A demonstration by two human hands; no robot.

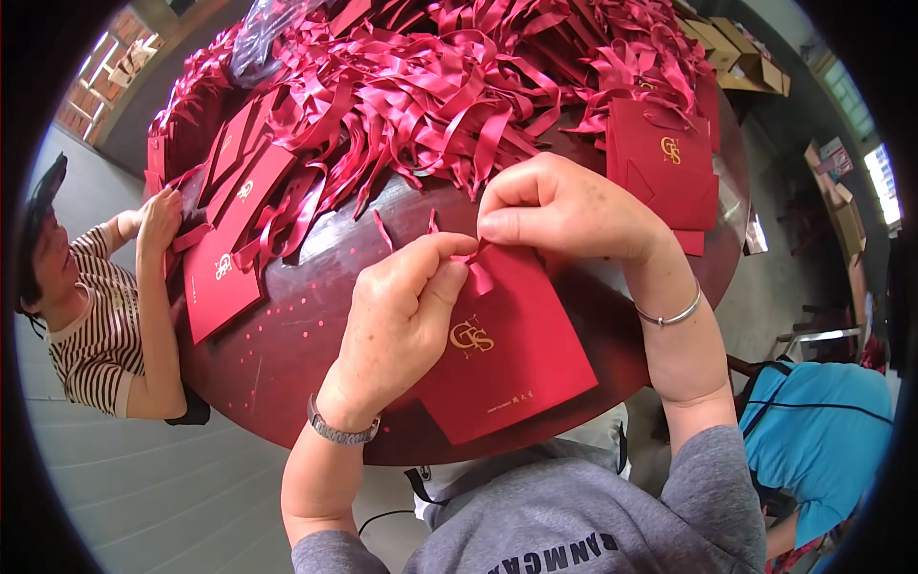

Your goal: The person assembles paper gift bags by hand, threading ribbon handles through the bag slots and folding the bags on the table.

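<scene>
A flat red paper gift bag (521,335) with a gold emblem lies in front of me near the table's edge. My left hand (402,320) is closed in a pinch at the bag's upper left, on a short red ribbon (481,279) that hangs over its front. Beside it, my right hand (569,210) pinches at the bag's top edge, thumb against forefinger. A thin bit of the ribbon seems to run up into that pinch, though the fingers hide most of it.
A big heap of red ribbons (421,96) covers the far side of the dark round table (316,383). More red bags (660,153) lie stacked at the right. At the left, a person in a striped shirt (105,335) handles bags; another in blue (813,440) bends at lower right.
</scene>
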